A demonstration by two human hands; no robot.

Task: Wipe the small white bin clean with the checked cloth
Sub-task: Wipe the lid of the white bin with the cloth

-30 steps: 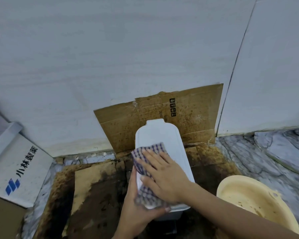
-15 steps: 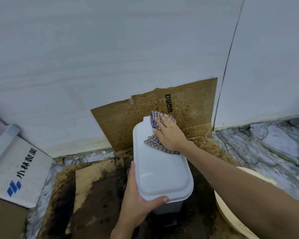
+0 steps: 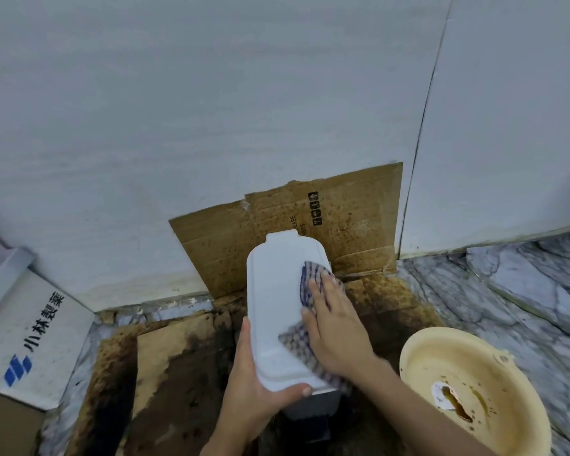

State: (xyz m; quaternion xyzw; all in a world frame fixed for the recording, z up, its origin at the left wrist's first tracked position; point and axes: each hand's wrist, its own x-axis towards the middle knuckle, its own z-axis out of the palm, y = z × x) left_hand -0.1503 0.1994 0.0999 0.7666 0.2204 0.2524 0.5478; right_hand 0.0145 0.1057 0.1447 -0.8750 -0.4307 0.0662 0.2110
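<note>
The small white bin (image 3: 273,291) stands on stained cardboard in front of the wall, its long lid shut and facing me. My left hand (image 3: 254,386) grips the lid's near left corner, thumb hooked over the front edge. My right hand (image 3: 334,327) lies flat on the right half of the lid and presses the blue-and-white checked cloth (image 3: 310,284) against it. Cloth shows beyond the fingertips and below the palm; the rest is hidden under the hand.
A stained cardboard sheet (image 3: 343,232) leans on the wall behind the bin, and dirty cardboard (image 3: 165,366) covers the floor to the left. A cream plastic basin (image 3: 468,390) with brown residue sits at the right. A white printed box (image 3: 30,337) stands at the left. Marble floor (image 3: 507,291) shows at the right.
My right hand slid the cloth from the lid's near end up to its far end, then back to the middle right. The left hand kept its hold.
</note>
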